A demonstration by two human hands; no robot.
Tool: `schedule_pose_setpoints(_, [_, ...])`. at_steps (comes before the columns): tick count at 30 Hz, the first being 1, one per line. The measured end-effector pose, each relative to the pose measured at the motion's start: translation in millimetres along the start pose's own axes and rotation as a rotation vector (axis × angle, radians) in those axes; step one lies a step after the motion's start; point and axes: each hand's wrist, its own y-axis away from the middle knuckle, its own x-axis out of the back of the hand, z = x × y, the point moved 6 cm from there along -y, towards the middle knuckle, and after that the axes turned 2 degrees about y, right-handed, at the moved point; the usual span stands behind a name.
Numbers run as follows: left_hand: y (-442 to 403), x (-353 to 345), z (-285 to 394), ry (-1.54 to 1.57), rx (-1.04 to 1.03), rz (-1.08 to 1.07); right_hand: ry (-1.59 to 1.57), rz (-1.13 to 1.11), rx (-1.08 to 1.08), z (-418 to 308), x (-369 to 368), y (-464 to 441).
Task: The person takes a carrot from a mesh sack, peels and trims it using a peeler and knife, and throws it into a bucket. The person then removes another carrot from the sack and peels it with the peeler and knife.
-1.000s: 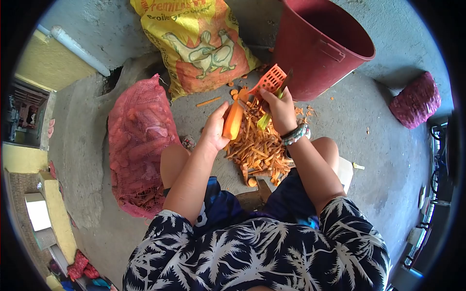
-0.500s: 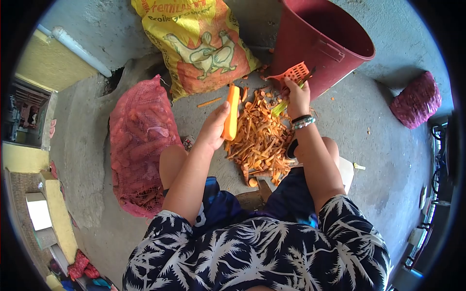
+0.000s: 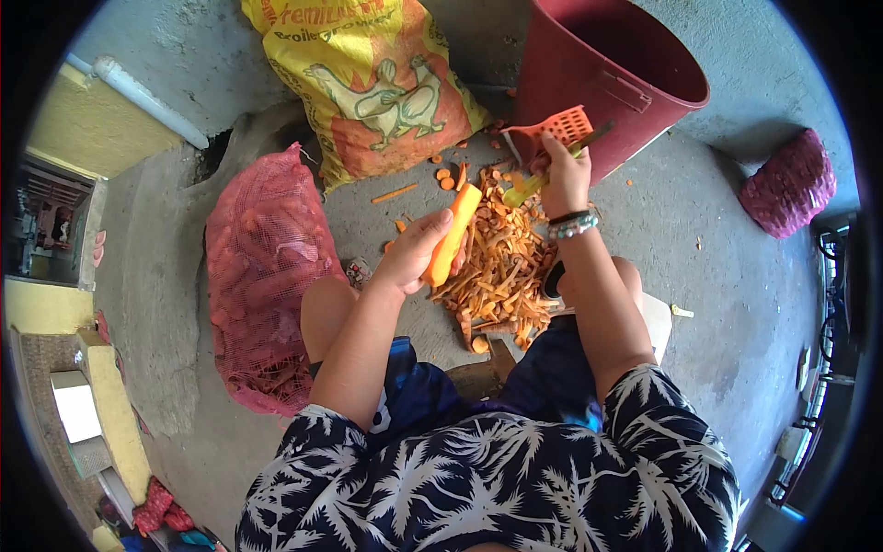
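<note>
A smooth, peeled carrot [image 3: 452, 237] is gripped in my left hand [image 3: 414, 253], with its upper end leaning right. My right hand [image 3: 566, 179] is closed around a slim tool with a yellow-green end [image 3: 524, 190]; its exact kind is unclear. Beside those fingers shows an orange perforated plastic piece [image 3: 563, 126]; I cannot tell whether the hand holds it too. Below both hands a heap of carrot peelings and scraps [image 3: 501, 276] covers the floor, with carrot slices [image 3: 445, 178] at its upper left edge.
A pink mesh sack of carrots [image 3: 271, 267] lies on the left. Beyond the heap stand a yellow printed feed sack [image 3: 377, 92] and a large red bin [image 3: 589, 83]. A purple mesh sack [image 3: 791, 184] rests by the right wall. My knees flank the peelings.
The carrot in my left hand has tilted rightward and its top end moved towards my right hand. My right hand has turned slightly, and the orange perforated piece appears a little higher.
</note>
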Motion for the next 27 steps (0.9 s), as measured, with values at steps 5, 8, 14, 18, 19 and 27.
schedule_pose_setpoints(5, [-3.3, -1.6, 7.6, -0.106, -0.06, 0.006, 0.095, -0.131, -0.127, 5.2, -31.4, 47.6])
schedule_pose_setpoints(8, [2.2, -11.9, 10.5, -0.027, -0.068, -0.06, 0.063, 0.164, 0.04, 0.8, 2.6, 6.5])
schedule_pose_setpoints(14, [-0.8, -0.2, 4.1, -0.022, -0.043, 0.04, 0.133, -0.087, -0.027, -0.6, -37.0, 63.6])
schedule_pose_setpoints(18, [-2.4, -8.7, 4.6, -0.007, -0.055, -0.007, 0.072, 0.1, 0.142, -4.0, -8.8, 20.9])
schedule_pose_setpoints(19, [-2.7, -4.6, 3.6, 0.015, -0.046, 0.01, 0.099, 0.051, 0.161, -10.1, -10.0, 20.7])
schedule_pose_setpoints(27, [2.2, -9.7, 7.6, 0.126, -0.022, -0.026, 0.093, 0.21, 0.16, 2.5, 8.3, 7.6])
